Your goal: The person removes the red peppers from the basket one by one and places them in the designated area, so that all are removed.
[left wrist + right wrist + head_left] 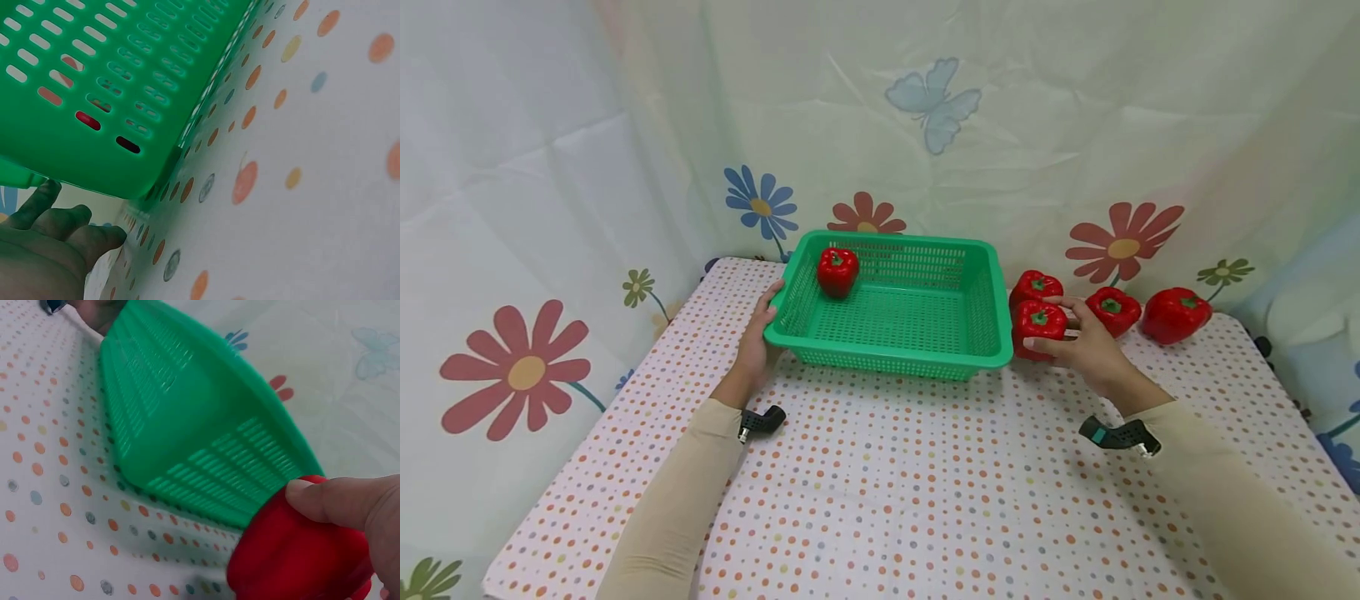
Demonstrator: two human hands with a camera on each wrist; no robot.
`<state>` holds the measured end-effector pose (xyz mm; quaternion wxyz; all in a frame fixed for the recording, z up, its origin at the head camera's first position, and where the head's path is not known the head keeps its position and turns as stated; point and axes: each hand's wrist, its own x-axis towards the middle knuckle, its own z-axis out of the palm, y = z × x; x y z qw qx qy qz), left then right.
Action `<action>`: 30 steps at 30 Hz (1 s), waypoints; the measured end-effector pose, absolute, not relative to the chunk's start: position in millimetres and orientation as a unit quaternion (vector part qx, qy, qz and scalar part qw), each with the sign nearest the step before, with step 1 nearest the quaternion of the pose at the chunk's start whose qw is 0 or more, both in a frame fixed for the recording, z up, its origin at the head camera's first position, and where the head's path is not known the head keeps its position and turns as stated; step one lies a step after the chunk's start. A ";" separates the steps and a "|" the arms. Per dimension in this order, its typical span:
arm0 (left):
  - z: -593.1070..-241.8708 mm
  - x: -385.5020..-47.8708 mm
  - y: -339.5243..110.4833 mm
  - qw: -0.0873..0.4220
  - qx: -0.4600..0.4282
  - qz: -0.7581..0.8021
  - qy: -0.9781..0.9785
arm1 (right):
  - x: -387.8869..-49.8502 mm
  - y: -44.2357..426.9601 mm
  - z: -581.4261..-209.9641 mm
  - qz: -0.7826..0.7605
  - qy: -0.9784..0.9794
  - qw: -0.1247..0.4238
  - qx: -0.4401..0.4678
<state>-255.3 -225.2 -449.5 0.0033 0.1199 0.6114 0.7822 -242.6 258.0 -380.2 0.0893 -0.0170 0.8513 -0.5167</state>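
A green basket point(887, 348) stands on the dotted table with one red bell pepper point(837, 272) inside at its left end. My left hand point(757, 337) touches the basket's left rim from outside; in the left wrist view the hand point(53, 240) has its fingers against the green wall point(94, 150). Just right of the basket, my right hand point(1086, 346) grips a red pepper point(1037, 327) between thumb and fingers. In the right wrist view the thumb presses on that pepper point(300, 550), close beside the basket point(187, 412).
Behind the gripped pepper is another red pepper point(1036, 286). Two more, one nearer point(1113, 310) and one farther right point(1176, 315), stand right of my right hand. A patterned curtain point(865, 108) hangs behind the dotted table point(880, 492).
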 end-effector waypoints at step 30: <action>-450.5 -255.6 -226.6 0.002 0.119 0.779 0.615 | -238.9 253.5 -357.7 -0.423 0.904 0.060 -0.033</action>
